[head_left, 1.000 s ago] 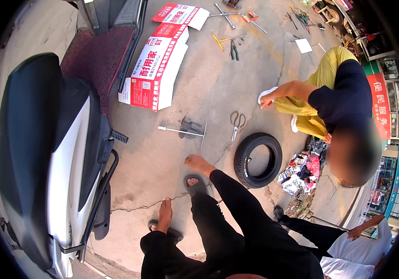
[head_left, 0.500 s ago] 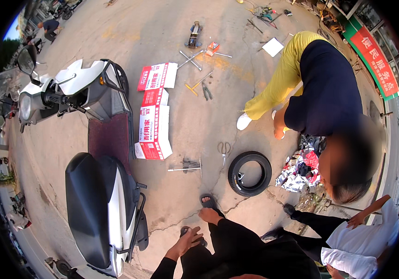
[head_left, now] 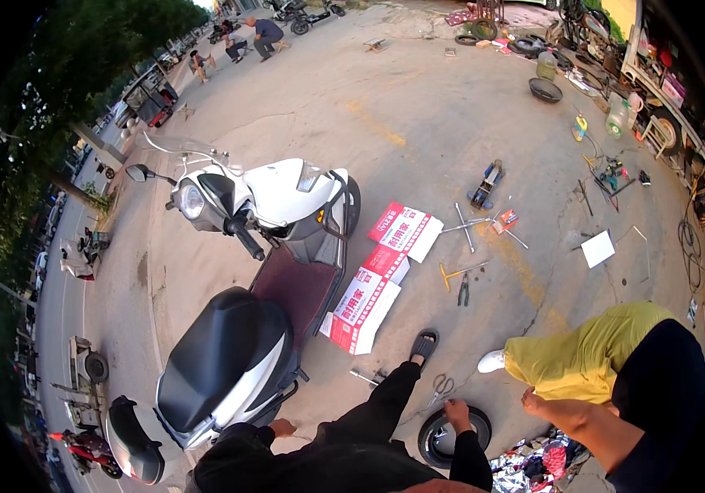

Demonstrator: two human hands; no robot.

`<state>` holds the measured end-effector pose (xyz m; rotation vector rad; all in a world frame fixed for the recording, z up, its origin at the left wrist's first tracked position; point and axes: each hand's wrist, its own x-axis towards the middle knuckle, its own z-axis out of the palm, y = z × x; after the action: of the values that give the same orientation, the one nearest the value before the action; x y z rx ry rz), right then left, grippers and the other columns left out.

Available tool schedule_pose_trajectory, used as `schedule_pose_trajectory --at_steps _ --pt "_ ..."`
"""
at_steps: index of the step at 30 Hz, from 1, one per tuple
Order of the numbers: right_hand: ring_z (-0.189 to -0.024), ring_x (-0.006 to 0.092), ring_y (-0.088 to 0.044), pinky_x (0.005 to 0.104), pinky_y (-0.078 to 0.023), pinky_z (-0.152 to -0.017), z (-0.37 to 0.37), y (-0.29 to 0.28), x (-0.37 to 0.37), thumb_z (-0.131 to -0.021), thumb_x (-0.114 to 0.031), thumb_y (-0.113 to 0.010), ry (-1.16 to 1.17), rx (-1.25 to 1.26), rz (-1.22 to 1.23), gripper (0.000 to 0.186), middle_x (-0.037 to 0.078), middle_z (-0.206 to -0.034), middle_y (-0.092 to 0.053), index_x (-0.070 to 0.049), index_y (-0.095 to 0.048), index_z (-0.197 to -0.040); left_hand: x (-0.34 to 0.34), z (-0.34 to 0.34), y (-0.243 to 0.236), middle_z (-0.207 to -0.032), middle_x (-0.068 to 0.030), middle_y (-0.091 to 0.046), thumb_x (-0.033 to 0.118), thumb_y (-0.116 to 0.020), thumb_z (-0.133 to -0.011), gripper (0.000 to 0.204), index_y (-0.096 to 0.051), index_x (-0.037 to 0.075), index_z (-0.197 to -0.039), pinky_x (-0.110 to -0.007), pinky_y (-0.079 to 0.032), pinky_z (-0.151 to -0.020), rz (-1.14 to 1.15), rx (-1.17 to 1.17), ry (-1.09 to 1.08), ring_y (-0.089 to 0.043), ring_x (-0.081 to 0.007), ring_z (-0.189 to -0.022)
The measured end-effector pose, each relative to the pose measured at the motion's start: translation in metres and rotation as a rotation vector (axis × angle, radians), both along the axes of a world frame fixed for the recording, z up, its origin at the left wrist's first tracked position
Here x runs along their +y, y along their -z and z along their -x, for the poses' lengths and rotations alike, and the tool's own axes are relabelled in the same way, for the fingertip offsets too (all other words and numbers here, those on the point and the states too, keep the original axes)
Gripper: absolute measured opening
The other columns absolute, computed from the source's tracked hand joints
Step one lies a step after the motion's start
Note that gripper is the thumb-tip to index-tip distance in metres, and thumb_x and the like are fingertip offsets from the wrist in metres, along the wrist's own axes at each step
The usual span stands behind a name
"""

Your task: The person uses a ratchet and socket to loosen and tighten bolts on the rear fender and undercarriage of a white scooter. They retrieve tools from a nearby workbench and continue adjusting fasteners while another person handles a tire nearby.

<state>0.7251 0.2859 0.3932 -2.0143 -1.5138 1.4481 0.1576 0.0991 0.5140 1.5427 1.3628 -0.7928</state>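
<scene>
Head view: right hand grips the top rim of a small black tyre; left hand, fingers curled, holds nothing, beside the scooter. Scissors lie just beside the tyre; a careless reach risks a cut.

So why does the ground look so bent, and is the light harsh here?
Head view: the fisheye lens bows straight lines toward the dark round rim, so the pavement curves; light is soft and even, with only a faint shadow under the scooter; right hand on the tyre looks sharp.
</scene>
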Motion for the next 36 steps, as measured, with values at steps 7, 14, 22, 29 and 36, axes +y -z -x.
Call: schedule_pose_trajectory --at_steps 7,14,22,29,36 --pt "-0.07 0.0289 -0.068 0.0405 -0.052 -0.059 -0.139 -0.073 0.108 -0.086 -0.028 -0.064 -0.092 -0.173 0.698 0.029 0.015 -0.077 -0.068 0.001 -0.067 -0.089 0.338 -0.141 -0.032 -0.097 -0.0216 -0.067 0.034 -0.042 -0.096 0.04 -0.067 0.003 -0.098 -0.048 -0.05 -0.084 -0.314 -0.166 -0.337 -0.063 -0.0413 -0.094" --pt "-0.074 0.0239 -0.068 0.0359 -0.053 -0.072 -0.197 -0.205 0.366 -0.09 -0.027 -0.058 0.426 0.156 -0.118 0.031 0.015 -0.082 -0.069 0.001 -0.067 -0.099 0.665 -0.299 -0.061 -0.083 -0.012 -0.068 0.03 -0.051 -0.096 0.038 -0.063 -0.006 -0.101 -0.034 -0.053 -0.067 -0.362 -0.409 -0.471 -0.068 -0.0209 -0.074" --pt "-0.087 0.0369 -0.068 0.0439 -0.053 -0.079 -0.36 -0.168 0.516 -0.087 -0.032 -0.059 0.193 -0.164 0.022 0.038 0.019 -0.094 -0.07 0.001 -0.068 -0.103 0.864 -0.43 -0.064 -0.082 -0.0111 -0.067 0.024 -0.052 -0.096 0.03 -0.062 -0.004 -0.1 -0.033 -0.052 -0.066 -0.403 -0.487 -0.298 -0.066 -0.0208 -0.071" --pt "-0.099 0.0426 -0.062 0.0484 -0.049 -0.087 -0.507 -0.209 0.634 -0.083 -0.036 -0.059 0.12 -0.05 -0.067 0.041 0.023 -0.1 -0.068 0.0 -0.07 -0.099 0.941 -0.496 -0.063 -0.086 -0.0066 -0.066 0.011 -0.061 -0.083 0.01 -0.061 0.007 -0.093 -0.034 -0.054 -0.07 -0.247 -0.371 0.653 -0.067 -0.0227 -0.08" --pt "-0.071 0.0223 -0.07 0.0366 -0.055 -0.07 -0.741 -0.219 0.719 -0.089 -0.029 -0.058 0.792 0.1 -0.01 0.034 0.013 -0.081 -0.07 0.002 -0.07 -0.095 1.086 -0.678 -0.033 -0.079 -0.0099 -0.055 0.016 -0.052 -0.082 0.01 -0.056 0.007 -0.084 -0.039 -0.049 -0.064 0.319 -0.614 -0.055 -0.059 -0.0269 -0.077"
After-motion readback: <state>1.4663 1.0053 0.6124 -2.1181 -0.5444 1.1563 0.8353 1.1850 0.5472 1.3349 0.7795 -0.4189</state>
